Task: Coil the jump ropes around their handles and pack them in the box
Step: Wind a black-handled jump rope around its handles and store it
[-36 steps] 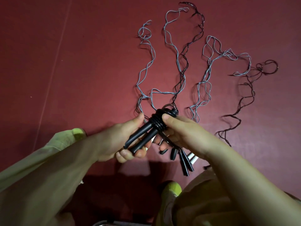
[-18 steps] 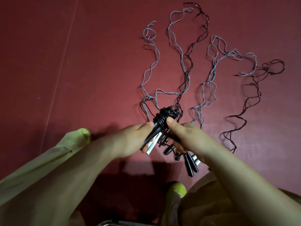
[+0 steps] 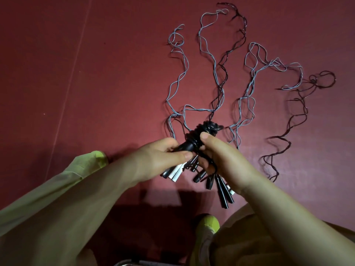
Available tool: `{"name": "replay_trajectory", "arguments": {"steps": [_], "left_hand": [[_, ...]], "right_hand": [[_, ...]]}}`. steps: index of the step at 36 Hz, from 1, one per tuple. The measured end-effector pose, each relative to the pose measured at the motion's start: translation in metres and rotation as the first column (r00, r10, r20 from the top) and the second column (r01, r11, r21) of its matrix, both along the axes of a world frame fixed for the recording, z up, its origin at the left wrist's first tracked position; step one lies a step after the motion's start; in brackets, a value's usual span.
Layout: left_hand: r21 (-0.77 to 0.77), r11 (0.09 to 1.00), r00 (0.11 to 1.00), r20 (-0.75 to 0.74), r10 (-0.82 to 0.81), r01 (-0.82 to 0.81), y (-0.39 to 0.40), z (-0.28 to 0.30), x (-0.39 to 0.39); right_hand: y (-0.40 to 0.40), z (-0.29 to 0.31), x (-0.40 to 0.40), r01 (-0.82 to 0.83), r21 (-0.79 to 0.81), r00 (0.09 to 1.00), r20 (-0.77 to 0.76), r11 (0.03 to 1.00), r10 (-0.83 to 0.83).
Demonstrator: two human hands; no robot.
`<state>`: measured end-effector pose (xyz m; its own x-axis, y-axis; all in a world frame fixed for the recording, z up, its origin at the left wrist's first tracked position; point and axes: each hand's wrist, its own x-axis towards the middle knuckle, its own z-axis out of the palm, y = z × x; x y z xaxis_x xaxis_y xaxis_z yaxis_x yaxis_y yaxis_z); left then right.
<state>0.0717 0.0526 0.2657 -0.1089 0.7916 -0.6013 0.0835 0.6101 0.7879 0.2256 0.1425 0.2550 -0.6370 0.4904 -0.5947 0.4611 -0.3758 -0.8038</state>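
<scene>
1. Dark red floor (image 3: 96, 83) under everything; a pale seam line runs diagonally across its left part.
2. Nearest: yellow-green sleeves, left one (image 3: 63, 181) with cuff pushed up the forearm.
3. Left hand (image 3: 153, 160) curled round the black handles (image 3: 184, 147) of one jump rope, thumb on top; white handle ends (image 3: 175, 172) jut out below the fingers.
4. Right hand (image 3: 224, 162) pinches the black cord coil (image 3: 199, 134) wound on those handles, thumb pressed on the wraps.
5. More black handles (image 3: 222, 191) hang beneath the right palm.
6. Beyond: grey cords (image 3: 215, 60) and dark cords (image 3: 299, 120) lie spread in wavy loops on the floor.
</scene>
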Motion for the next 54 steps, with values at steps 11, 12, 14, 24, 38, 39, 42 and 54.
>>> {"name": "replay_trajectory", "arguments": {"steps": [11, 12, 14, 24, 38, 39, 42, 54], "left_hand": [[0.08, 0.995, 0.881, -0.474, -0.008, 0.052, -0.002, 0.003, 0.007], [0.117, 0.992, 0.866, -0.5, 0.013, 0.052, -0.003, 0.004, 0.007], [0.131, 0.989, 0.91, -0.415, -0.003, 0.063, -0.002, 0.004, 0.005], [-0.182, 0.981, 0.482, 0.867, 0.125, 0.072, -0.004, 0.017, 0.004], [-0.076, 0.991, 0.947, 0.293, 0.13, -0.112, -0.003, 0.022, 0.011], [-0.077, 0.99, 0.962, 0.239, 0.134, -0.118, -0.002, 0.02, 0.011], [-0.087, 0.988, 0.99, 0.035, 0.134, -0.131, -0.001, 0.011, 0.007], [-0.024, 0.983, 0.861, -0.48, -0.17, 0.18, -0.006, 0.005, -0.006]], "right_hand": [[0.003, 0.008, -0.003, 0.021, -0.051, 0.99, -0.136, 0.998, -0.027], [0.003, 0.008, -0.003, 0.038, -0.032, 0.988, -0.148, 0.999, -0.043], [0.002, 0.01, -0.002, 0.082, -0.017, 0.985, -0.15, 0.996, -0.084], [0.008, 0.018, 0.001, 0.077, -0.194, 0.914, -0.379, 0.978, -0.148], [0.01, 0.023, -0.001, -0.168, 0.091, 0.985, 0.043, 0.982, 0.165], [0.01, 0.024, -0.002, -0.182, 0.114, 0.981, 0.091, 0.977, 0.172], [0.006, 0.021, -0.005, -0.224, 0.182, 0.959, 0.218, 0.957, 0.183], [-0.008, 0.014, -0.016, -0.123, 0.141, 0.96, 0.269, 0.982, 0.082]]}}
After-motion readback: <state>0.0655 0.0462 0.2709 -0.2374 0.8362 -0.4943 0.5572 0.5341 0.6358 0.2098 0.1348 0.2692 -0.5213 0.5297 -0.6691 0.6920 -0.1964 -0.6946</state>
